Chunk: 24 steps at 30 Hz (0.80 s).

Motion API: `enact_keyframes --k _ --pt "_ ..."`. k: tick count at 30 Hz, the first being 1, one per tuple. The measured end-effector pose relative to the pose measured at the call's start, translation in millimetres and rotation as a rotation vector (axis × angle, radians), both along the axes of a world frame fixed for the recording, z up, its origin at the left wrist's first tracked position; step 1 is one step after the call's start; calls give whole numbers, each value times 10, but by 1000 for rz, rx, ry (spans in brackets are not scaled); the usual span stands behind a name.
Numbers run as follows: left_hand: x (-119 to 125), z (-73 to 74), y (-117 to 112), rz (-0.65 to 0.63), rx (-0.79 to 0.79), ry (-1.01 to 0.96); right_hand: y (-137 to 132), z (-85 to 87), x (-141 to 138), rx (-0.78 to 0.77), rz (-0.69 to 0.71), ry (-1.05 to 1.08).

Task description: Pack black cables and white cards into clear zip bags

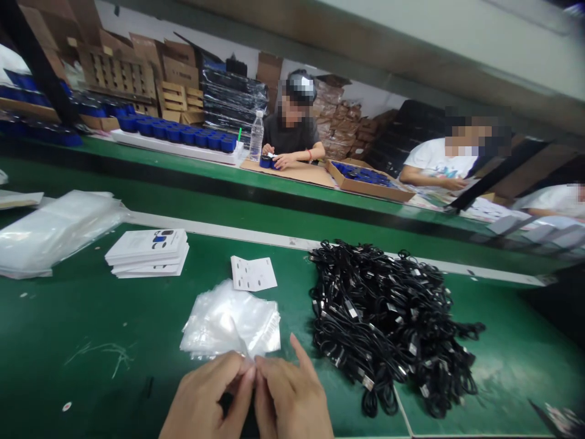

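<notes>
My left hand and my right hand meet at the front middle of the green bench. Thumb and fingers of each are pinched together on the edge of a clear plastic bag, which rises toward the pile behind it. That pile of clear plastic bags lies flat just beyond my fingertips. My right little finger sticks out to the side. Behind the bags rests a folded printed leaflet. A large heap of black USB cables spreads to the right of my hands.
A stack of printed leaflets stands left of the bags, with larger plastic bags farther left. Across the bench, co-workers sit by blue items in a white tray and a cardboard box. A water bottle stands there.
</notes>
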<state>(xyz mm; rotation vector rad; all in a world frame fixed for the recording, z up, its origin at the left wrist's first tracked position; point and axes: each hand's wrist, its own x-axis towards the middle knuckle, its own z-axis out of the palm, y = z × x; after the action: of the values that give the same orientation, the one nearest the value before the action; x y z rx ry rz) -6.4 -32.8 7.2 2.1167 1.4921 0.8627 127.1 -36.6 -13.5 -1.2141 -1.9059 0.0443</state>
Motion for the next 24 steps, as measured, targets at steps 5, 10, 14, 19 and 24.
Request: enact_keyframes --k 5,10,14,19,24 --pt "-85 -33 13 109 145 -17 145 199 -69 -42 -66 -77" --pt "-283 -67 4 210 88 -65 380 484 -67 -280 66 3" --pt "-378 -143 14 308 -204 -324 802 720 -65 -686 175 33" --pt "-293 -143 23 549 -304 -711 1539 692 -298 -936 63 -100" --pt "-301 -118 38 628 -322 -829 1835 580 -387 -1075 16 -134"
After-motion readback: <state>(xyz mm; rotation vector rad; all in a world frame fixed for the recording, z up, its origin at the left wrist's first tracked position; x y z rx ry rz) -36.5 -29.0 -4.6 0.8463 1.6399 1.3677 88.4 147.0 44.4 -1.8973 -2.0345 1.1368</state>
